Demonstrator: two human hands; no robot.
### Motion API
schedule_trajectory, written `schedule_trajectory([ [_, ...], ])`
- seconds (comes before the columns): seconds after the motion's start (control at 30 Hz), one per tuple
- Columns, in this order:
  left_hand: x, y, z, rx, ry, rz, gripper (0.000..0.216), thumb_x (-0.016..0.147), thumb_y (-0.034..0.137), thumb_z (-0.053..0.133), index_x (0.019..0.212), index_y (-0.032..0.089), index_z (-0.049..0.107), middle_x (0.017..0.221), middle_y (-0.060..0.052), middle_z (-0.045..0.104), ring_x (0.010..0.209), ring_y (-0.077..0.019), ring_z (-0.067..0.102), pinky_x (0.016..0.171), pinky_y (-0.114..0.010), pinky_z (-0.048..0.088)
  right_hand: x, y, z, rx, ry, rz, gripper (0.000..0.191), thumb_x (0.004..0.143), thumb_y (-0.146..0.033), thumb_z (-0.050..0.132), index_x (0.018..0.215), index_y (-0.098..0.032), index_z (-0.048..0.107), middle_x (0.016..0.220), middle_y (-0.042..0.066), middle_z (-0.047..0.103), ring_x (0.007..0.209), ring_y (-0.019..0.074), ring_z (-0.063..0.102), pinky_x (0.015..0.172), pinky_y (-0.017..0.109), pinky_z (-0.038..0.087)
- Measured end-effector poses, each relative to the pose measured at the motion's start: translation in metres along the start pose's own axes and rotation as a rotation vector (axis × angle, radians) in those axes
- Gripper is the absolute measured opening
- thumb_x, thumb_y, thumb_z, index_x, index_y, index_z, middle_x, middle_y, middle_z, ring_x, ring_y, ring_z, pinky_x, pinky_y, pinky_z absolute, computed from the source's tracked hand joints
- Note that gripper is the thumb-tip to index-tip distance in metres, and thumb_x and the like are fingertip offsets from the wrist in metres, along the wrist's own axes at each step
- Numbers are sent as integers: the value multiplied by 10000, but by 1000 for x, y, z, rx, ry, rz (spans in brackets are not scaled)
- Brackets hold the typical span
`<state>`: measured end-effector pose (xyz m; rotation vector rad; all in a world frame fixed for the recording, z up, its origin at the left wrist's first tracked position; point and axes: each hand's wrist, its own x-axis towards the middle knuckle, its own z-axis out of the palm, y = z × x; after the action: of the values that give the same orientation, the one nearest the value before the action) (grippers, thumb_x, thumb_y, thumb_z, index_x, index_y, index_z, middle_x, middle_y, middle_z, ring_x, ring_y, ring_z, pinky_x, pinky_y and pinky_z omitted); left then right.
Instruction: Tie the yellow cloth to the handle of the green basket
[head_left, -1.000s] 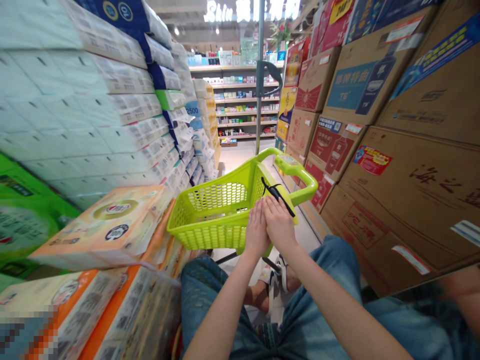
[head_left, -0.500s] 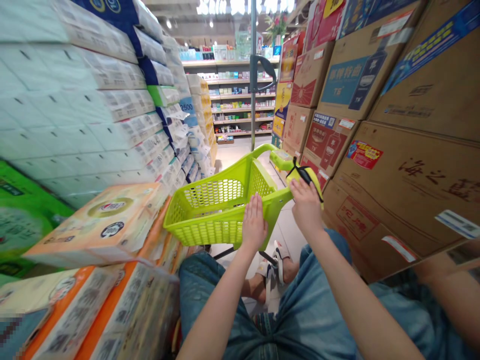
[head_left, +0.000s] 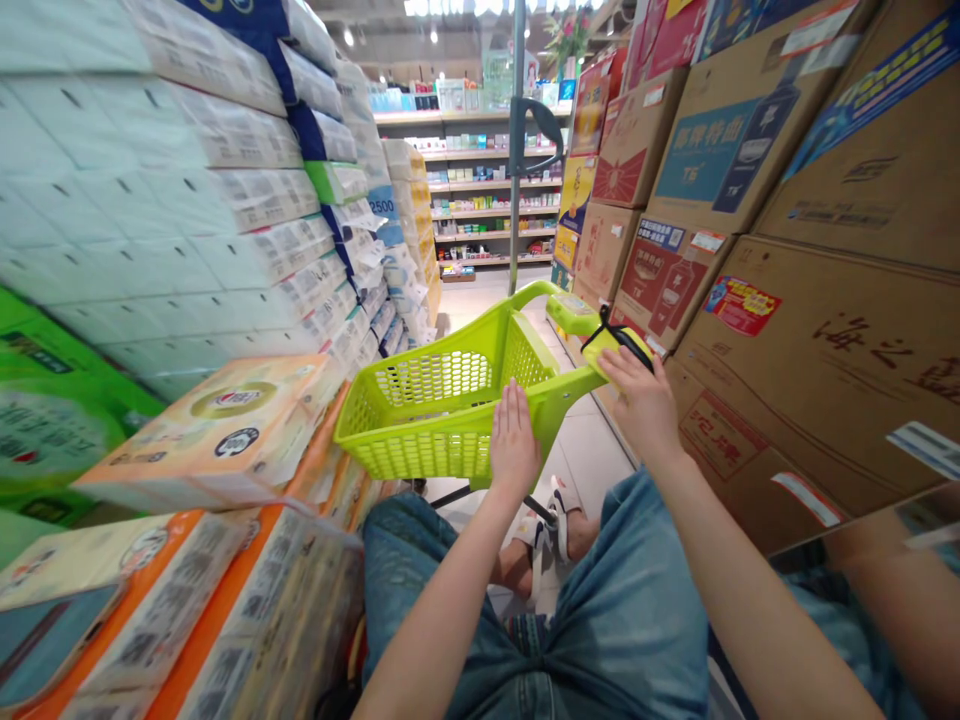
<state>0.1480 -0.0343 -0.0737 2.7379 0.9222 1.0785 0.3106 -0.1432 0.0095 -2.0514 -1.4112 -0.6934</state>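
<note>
A lime-green plastic shopping basket (head_left: pixel 427 410) on wheels stands in the aisle before my knees. My left hand (head_left: pixel 514 440) lies flat and open against the basket's near wall, fingers together and pointing up. My right hand (head_left: pixel 641 400) rests on the basket's green handle (head_left: pixel 592 330), fingers over a yellow flap with a black strap (head_left: pixel 622 340). The fingertips curl over it; what lies under them is hidden. I sit low, knees in blue jeans, sandalled feet below the basket.
Stacked tissue and paper-roll packs (head_left: pixel 225 250) wall the left side. Orange-and-white packs (head_left: pixel 225 430) jut out at knee height. Brown cardboard cartons (head_left: pixel 787 250) line the right. A grey pole (head_left: pixel 516 150) stands behind the basket. Shelves (head_left: pixel 480 210) cross the far end.
My right hand left my left hand at the basket wall and carried the yellow strapped flap right and up to the handle. My left hand stayed on the wall.
</note>
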Motion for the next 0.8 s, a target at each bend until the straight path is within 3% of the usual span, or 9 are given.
schedule_trajectory([
  [0.1,0,3,3,21,8,-33,909,731,46,467,1553,23,80,1639,-189,174,1529,-246,103,1231,-449,239,1,-7,1,-60,-8,72,634,782,15,404,1375,-142,561,1447,103,558,1403,269,440,1167,530,314],
  [0.2,0,3,4,30,9,-32,894,750,50,463,1557,29,78,1637,-186,182,1527,-242,115,1226,-447,251,-1,-44,17,-92,-68,34,612,789,21,398,1381,-52,538,1456,173,531,1407,303,425,1173,522,305],
  [0.3,1,2,5,45,13,-20,832,806,66,442,1560,42,91,1633,-185,199,1524,-233,141,1223,-442,262,-3,-82,35,-67,-128,-34,570,809,8,402,1351,-55,565,1428,188,557,1395,294,442,1170,513,309],
  [0.4,1,2,6,67,18,-38,761,862,98,419,1563,65,124,1628,-177,225,1519,-232,163,1222,-442,264,-4,-98,42,-44,-158,-117,515,839,-13,405,1305,-93,608,1389,155,603,1371,269,473,1176,489,304],
  [0.47,2,3,6,65,8,-45,775,847,102,442,1559,55,141,1626,-183,226,1519,-243,159,1223,-449,262,-3,-88,38,-18,-178,-196,525,834,-1,406,1291,-138,624,1376,99,624,1352,233,497,1180,450,310],
  [0.57,2,4,5,51,-9,-38,843,778,67,472,1549,14,137,1630,-196,200,1525,-248,131,1229,-442,250,2,-46,22,2,-171,-247,608,791,36,412,1311,-201,619,1374,29,631,1345,189,507,1188,428,304],
  [0.7,1,3,5,41,7,-30,858,765,42,454,1553,16,113,1637,-179,189,1526,-241,127,1233,-428,240,14,10,2,-29,-53,-90,654,750,39,428,1313,-231,622,1363,32,640,1348,206,507,1175,488,320],
  [0.8,0,2,7,29,21,-31,869,767,43,460,1555,18,93,1637,-181,182,1526,-247,121,1230,-442,246,19,5,8,-73,-18,5,594,767,31,423,1290,-156,635,1345,84,649,1347,245,505,1173,506,322],
])
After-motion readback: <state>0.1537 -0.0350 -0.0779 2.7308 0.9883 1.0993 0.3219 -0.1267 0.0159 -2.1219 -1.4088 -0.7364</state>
